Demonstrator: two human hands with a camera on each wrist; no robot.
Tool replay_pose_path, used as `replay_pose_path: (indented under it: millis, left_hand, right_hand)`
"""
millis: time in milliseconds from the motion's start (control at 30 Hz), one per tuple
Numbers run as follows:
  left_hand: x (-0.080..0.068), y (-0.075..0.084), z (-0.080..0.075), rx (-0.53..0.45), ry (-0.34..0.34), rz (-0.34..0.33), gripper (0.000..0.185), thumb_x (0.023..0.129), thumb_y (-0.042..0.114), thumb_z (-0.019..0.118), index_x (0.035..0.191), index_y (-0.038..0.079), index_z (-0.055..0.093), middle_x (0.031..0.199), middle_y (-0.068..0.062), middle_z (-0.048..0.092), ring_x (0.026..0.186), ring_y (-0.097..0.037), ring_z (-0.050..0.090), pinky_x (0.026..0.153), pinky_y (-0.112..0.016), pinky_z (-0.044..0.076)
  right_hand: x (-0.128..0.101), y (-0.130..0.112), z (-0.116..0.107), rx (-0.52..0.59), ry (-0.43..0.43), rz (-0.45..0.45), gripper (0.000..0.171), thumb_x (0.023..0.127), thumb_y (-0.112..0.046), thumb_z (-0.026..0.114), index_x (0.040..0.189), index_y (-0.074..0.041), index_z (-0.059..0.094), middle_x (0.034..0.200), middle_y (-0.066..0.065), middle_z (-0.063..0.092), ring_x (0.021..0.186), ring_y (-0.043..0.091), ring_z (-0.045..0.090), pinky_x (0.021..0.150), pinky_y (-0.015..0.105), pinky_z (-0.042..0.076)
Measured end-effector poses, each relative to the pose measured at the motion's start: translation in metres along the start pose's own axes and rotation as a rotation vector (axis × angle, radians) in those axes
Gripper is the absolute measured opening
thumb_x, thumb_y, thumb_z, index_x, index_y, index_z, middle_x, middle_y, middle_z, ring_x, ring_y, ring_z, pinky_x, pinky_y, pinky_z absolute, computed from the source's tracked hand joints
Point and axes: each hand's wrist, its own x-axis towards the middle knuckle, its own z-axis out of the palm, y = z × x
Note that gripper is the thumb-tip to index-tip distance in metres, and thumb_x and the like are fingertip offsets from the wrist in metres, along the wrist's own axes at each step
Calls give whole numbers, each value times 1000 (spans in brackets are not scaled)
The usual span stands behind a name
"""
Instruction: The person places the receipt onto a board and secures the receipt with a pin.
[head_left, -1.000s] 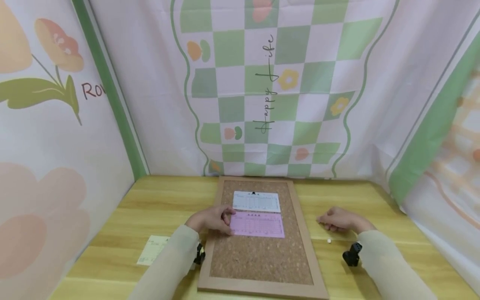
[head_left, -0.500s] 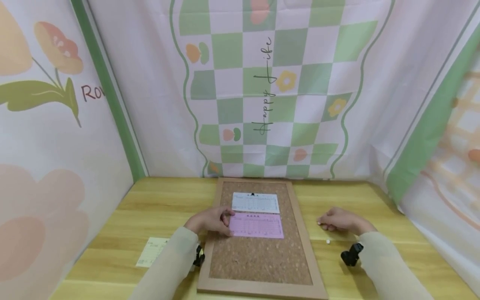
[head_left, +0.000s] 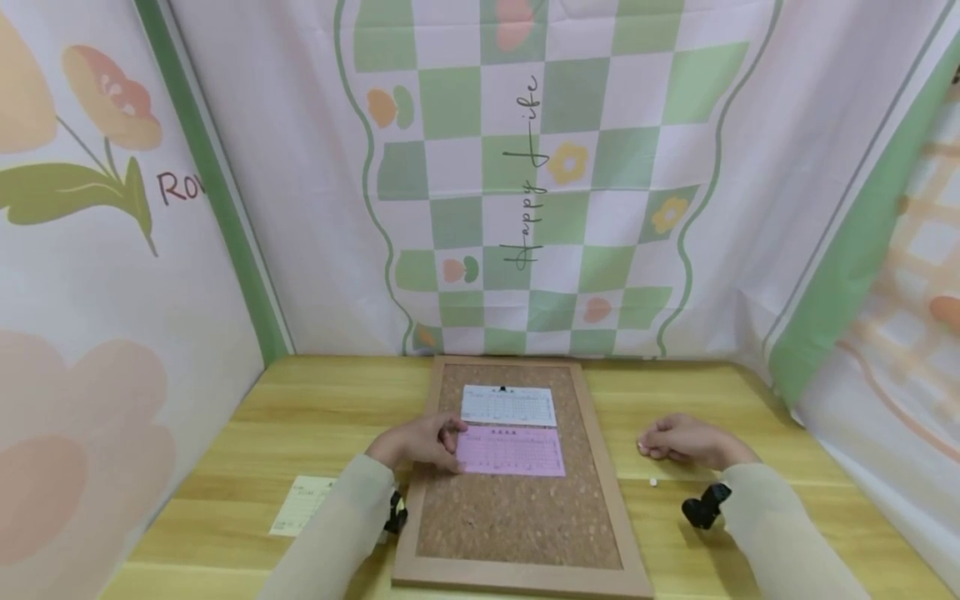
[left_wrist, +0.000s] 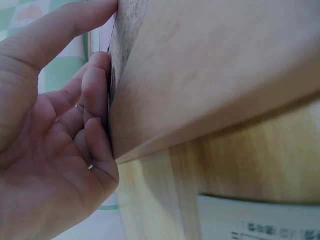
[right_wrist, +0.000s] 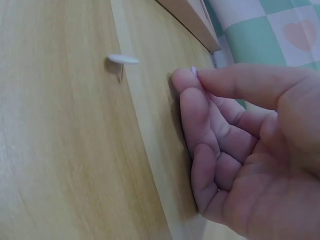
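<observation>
A pink printed slip lies on a wood-framed corkboard, just below a white printed slip that carries a small black mark at its top edge. My left hand rests at the pink slip's left edge, thumb and a fingertip apart at its left corners. To the right of the board, my right hand is down at the tabletop. Its thumb and forefinger pinch a small pale thumbtack, mostly hidden by the fingertips. A loose white thumbtack rests on the table nearby, its pin showing.
A yellow printed slip lies on the wooden table left of the board, partly covered by the left sleeve. Behind the table hangs a green-and-white checked curtain. Black wrist cameras sit at both cuffs.
The head view has shifted slightly, moving the scene a little to the left. My left hand stays at the pink slip; my right hand has moved very slightly right, away from the board.
</observation>
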Motion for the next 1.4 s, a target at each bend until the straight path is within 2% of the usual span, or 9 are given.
replay_pose_path:
  millis: [200, 667, 1100, 1400]
  left_hand:
    - [0, 0, 0, 5, 1, 4, 65, 80, 8, 84, 136, 3, 52, 90, -8, 58, 78, -19, 52, 71, -30, 44]
    - [-2, 1, -1, -5, 0, -7, 64, 80, 7, 84, 136, 3, 52, 91, -9, 58, 78, -19, 52, 70, -30, 44]
    - [-1, 0, -2, 1, 6, -1, 65, 80, 7, 83, 136, 2, 52, 90, -8, 57, 79, -19, 51, 71, -30, 43]
    - [-1, -1, -2, -2, 0, -5, 65, 80, 9, 84, 137, 2, 52, 91, -8, 58, 79, -19, 52, 72, -31, 43]
  right_hand:
    - [-1, 1, 0, 7, 21, 14, 26, 101, -14, 58, 112, 9, 65, 94, 2, 69, 83, 10, 62, 68, 21, 47]
    - [-4, -3, 5, -60, 36, 14, 27, 100, -17, 60, 110, 8, 66, 95, 4, 67, 88, 18, 59, 73, 27, 47]
    - [-3, -8, 3, -45, 24, 28, 25, 101, -16, 59, 109, 6, 66, 90, 3, 65, 80, 13, 57, 67, 23, 45]
    - [-1, -12, 3, -86, 23, 37, 26, 101, -18, 58, 108, 5, 67, 88, 2, 64, 79, 15, 57, 66, 25, 46]
